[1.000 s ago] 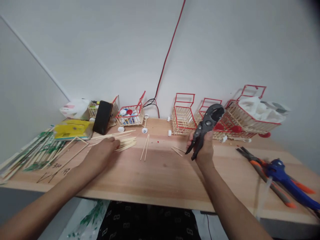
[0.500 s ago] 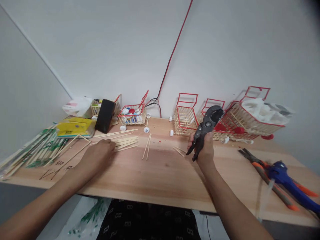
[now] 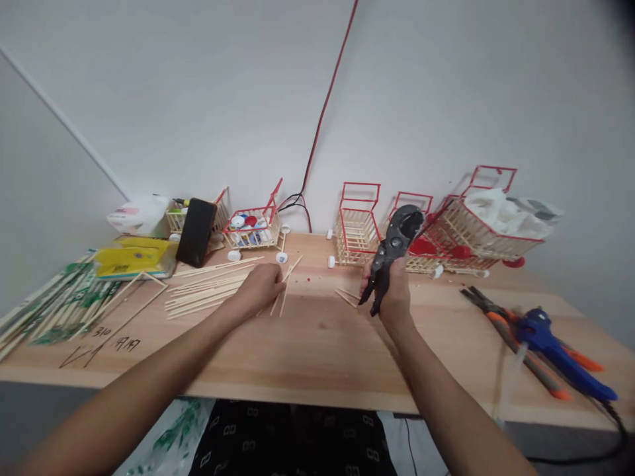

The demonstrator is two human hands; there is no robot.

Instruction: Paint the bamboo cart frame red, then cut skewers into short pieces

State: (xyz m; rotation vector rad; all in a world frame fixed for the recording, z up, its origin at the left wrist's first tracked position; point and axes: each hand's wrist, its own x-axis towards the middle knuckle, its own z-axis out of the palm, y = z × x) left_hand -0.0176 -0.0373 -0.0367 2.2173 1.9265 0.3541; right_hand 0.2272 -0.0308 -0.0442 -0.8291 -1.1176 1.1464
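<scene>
Since the left hand pinches light, snappable wooden sticks, grip mid-length — right hand fingers wrapped round black cutter.

The setting is a small hobby-craft workstation. A plain wooden table stands against bare white walls in a room corner. Raw material lies on it: loose wooden sticks and packaged sticks in green wrappers. Finished models, miniature shopping carts built of sticks with red trim, line the rear edge, one holding bottle caps. Tooling includes a blue glue gun, orange-handled cutters and handwritten pencil marks on the tabletop.
</scene>
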